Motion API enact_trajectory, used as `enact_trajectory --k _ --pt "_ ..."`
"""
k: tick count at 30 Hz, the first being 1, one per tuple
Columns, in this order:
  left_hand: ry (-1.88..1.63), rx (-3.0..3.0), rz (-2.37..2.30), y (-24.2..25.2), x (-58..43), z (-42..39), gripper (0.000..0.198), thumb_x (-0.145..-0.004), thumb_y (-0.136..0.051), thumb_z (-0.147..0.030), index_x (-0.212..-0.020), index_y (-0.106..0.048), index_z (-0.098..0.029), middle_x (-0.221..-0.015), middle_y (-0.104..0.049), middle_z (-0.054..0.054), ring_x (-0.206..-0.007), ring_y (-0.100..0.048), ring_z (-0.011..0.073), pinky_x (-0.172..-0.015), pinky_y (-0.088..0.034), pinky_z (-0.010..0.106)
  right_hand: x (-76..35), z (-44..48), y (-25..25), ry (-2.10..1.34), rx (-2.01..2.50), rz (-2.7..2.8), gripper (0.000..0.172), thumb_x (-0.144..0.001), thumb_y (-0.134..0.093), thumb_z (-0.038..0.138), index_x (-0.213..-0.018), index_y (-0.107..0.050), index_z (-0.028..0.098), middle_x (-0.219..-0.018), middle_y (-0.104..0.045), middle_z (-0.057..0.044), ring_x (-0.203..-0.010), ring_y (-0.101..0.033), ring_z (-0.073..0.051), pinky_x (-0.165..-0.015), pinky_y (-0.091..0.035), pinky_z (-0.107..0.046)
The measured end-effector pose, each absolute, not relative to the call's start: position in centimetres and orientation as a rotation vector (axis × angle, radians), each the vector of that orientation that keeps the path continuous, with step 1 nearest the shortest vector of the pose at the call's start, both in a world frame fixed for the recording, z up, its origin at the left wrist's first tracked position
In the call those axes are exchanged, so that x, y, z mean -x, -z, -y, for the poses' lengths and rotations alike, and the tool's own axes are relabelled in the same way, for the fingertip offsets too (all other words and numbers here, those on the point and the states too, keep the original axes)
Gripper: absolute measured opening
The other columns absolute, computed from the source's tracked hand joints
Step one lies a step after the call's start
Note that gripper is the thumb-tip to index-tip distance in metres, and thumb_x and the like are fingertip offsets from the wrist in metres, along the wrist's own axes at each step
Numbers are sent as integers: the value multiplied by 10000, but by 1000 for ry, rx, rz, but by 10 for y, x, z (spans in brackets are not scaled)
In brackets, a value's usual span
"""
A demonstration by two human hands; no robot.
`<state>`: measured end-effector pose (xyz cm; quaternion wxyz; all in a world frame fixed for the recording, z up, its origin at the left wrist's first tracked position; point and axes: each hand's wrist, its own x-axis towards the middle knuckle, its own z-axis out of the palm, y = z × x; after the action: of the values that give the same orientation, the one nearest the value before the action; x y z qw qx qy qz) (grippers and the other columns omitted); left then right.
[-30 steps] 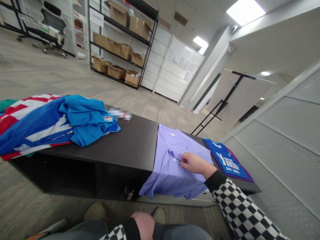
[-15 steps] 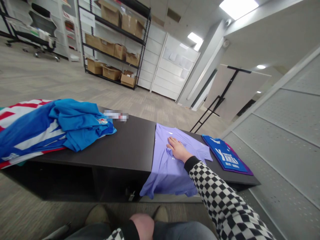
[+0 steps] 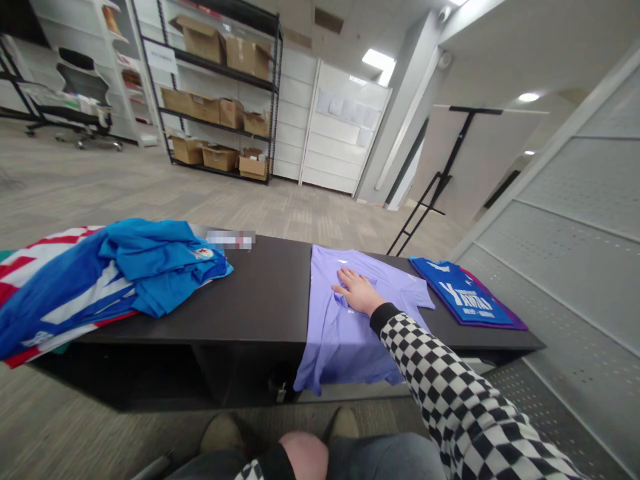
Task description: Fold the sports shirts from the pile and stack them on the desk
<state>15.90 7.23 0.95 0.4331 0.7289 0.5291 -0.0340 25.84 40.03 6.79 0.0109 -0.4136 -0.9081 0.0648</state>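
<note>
A light purple jersey lies on the dark cabinet top, its lower part hanging over the front edge. My right hand rests flat on the upper part of this jersey, fingers stretched out and slightly apart, a few wrinkles beside the palm. At the bottom of the view, my left hand is over my lap, away from the clothes; its fingers are hidden. To the right of the purple jersey lies a neat stack of folded jerseys, a blue one with white lettering on top. A heap of blue, red and white jerseys covers the left end.
The dark cabinet has open compartments below and a lock with keys at its front. A small blurred item lies near its back edge. A perforated panel borders the right. Shelving with cardboard boxes and an easel stand beyond.
My view has shifted a little, so the surroundings sit differently in it. My right hand remains flat on the purple jersey. My left hand appears slightly farther right.
</note>
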Motion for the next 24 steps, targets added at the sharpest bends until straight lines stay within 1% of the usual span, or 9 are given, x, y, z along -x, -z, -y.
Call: enact_trajectory --k 2,5,8,10,12,15,19,22,24 --pt "140 -1825 -1223 -37 -163 -79 400 -952 -676 -519 -1200 -911 -310 -1059 -877 163 -1007 -850 434 -844 -666 563 -258 -400 -68 -218 1266 2818 779 -1192 -433 664 -1834 -400 223 -1914 -291 -145 -1789 -237 -349 -1432 -178 -615" --pt "20 -1888 -1093 -92 -156 -99 433 -989 -679 -590 -1344 -856 -417 -1073 -889 26 -966 -846 305 -845 -653 410 -256 -400 -69 -241 1248 2780 752 -1186 -460 651 -1815 -439 240 -1905 -321 -141 -1780 -262 -355 -1426 -188 -623" --pt "-423 -1961 -1250 -137 -124 -142 458 -1085 -557 -474 -1432 -802 -301 -1134 -885 26 -967 -818 235 -916 -625 338 -254 -400 -69 -268 1239 2762 752 -1182 -470 649 -1809 -447 234 -1909 -314 -141 -1776 -269 -364 -1425 -185 -624" --pt "-697 -1991 -1556 -145 -94 -179 463 -1115 -470 -363 -1412 -791 -210 -1213 -876 80 -1072 -815 245 -1021 -622 354 -254 -400 -68 -266 1229 2759 742 -1184 -470 642 -1800 -457 228 -1907 -317 -145 -1770 -280 -364 -1422 -190 -622" --pt "-838 -2066 -1840 -131 -65 -212 488 -1115 -490 -321 -1505 -737 -163 -1532 -772 143 -1422 -716 280 -1276 -509 416 -253 -400 -66 -253 1219 2749 721 -1184 -482 634 -1781 -480 229 -1899 -341 -148 -1761 -298 -364 -1416 -203 -619" --pt "-519 -2214 -1961 -94 -38 -237 566 -1142 -537 -412 -1649 -635 -181 -1790 -556 146 -1703 -460 330 -1428 -306 559 -253 -400 -64 -236 1197 2724 691 -1180 -514 623 -1742 -527 222 -1876 -393 -152 -1741 -330 -373 -1405 -221 -617" --pt "-364 -2254 -1973 -69 -34 -240 599 -1165 -514 -501 -1705 -589 -253 -1845 -484 87 -1739 -402 312 -1446 -231 628 -256 -397 -64 -245 1143 2667 547 -1191 -512 516 -1607 -660 192 -1798 -522 -157 -1662 -452 -359 -1381 -272 -572" --pt "-372 -2252 -1979 -70 -38 -241 610 -1148 -529 -508 -1698 -602 -254 -1844 -486 72 -1738 -404 305 -1450 -241 616 -260 -393 -65 -225 1134 2567 437 -1188 -498 401 -1461 -746 166 -1600 -713 -159 -1497 -616 -309 -1366 -294 -506" --pt "-363 -2248 -1996 -71 -38 -243 601 -1138 -539 -511 -1690 -614 -286 -1841 -490 53 -1737 -410 294 -1454 -243 603 -261 -388 -69 -175 1120 2506 388 -1161 -532 336 -1408 -768 151 -1483 -780 -158 -1427 -658 -300 -1381 -255 -506"
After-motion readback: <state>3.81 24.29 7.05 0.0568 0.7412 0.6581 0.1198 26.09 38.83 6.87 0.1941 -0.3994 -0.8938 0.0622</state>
